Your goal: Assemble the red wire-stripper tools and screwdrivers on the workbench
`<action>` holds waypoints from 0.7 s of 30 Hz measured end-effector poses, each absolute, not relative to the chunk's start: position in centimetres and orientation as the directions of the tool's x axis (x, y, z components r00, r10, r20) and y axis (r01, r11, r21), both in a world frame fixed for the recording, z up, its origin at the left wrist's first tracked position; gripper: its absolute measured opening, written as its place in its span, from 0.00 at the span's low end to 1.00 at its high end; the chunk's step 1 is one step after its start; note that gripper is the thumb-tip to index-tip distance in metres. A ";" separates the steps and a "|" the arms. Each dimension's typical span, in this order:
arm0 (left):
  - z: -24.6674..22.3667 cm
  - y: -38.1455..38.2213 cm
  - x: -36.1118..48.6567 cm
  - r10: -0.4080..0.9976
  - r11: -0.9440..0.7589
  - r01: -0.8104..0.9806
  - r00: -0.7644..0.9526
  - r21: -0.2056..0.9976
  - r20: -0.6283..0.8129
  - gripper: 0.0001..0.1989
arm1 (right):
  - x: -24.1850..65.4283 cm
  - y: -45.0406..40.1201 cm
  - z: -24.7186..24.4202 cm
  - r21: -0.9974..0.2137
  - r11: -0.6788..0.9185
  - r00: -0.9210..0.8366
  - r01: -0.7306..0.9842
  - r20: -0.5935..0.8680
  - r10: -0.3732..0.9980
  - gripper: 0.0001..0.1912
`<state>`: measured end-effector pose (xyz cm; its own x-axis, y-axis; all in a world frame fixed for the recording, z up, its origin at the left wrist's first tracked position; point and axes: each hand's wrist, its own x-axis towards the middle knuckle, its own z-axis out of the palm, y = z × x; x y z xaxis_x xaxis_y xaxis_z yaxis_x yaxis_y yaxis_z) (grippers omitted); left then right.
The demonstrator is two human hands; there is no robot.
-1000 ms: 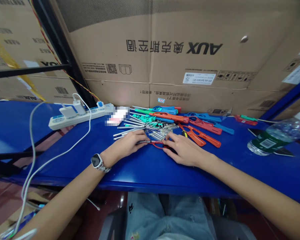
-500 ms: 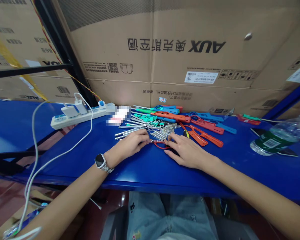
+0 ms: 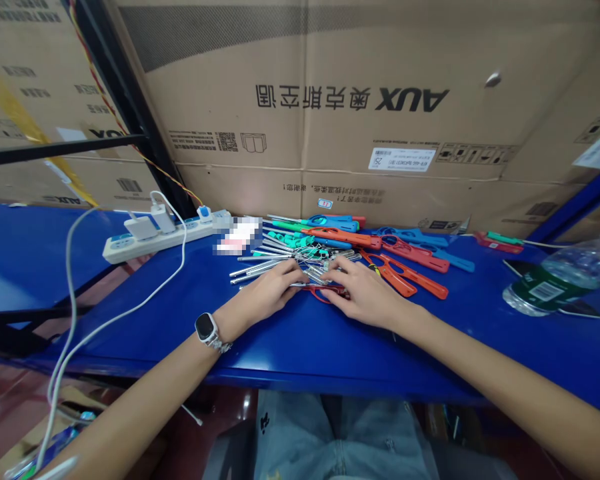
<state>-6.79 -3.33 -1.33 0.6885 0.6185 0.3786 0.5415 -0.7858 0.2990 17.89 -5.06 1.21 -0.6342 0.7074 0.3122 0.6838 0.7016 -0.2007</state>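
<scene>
A red lighter casing with a finger loop point(image 3: 321, 293) lies low on the blue shelf between my hands. My left hand point(image 3: 273, 288), a watch on its wrist, is closed with its fingertips at the casing's left end, where a thin metal tube shows. Curled over the casing's right part is my right hand point(image 3: 363, 288), its fingers closed on it; its fingertips partly hide the grip. Just beyond are clear lighter fuel tanks point(image 3: 316, 272) with thin wires, several silver metal tubes point(image 3: 253, 270) and small teal-green parts point(image 3: 286, 239).
Orange casing halves point(image 3: 393, 275), red ones point(image 3: 415, 252) and blue ones point(image 3: 445, 252) lie right of the pile. A water bottle point(image 3: 545, 287) lies tilted at far right. At left are a power strip point(image 3: 175, 233) and white cables. A large carton point(image 3: 305, 127) stands behind.
My right hand has moved slightly left, its fingers now curled closer over the red casing and tanks. It covers more of the yellow-and-black handle. My left hand stays nearly in place.
</scene>
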 end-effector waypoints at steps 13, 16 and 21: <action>-1.1 -3.2 -6.2 0.606 -0.795 0.472 0.648 0.381 0.462 0.05 | 16.7 -2.6 -1.1 -0.369 0.793 -0.696 0.484 0.387 0.605 0.08; -1.1 -3.2 -6.1 0.622 -0.782 0.460 0.627 0.421 0.469 0.04 | 16.7 -2.7 -1.1 -0.385 0.785 -0.697 0.485 0.372 0.613 0.08; -1.2 -3.5 -6.4 0.640 -0.764 0.473 0.639 0.439 0.426 0.05 | 16.7 -3.1 -1.3 -0.421 0.762 -0.665 0.491 0.384 0.641 0.08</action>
<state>-6.39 -3.54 -1.16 0.6394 0.6401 0.4258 0.4728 -0.7642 0.4388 16.69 -3.09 -1.29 -0.6650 0.6408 0.3836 0.4914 0.7622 -0.4214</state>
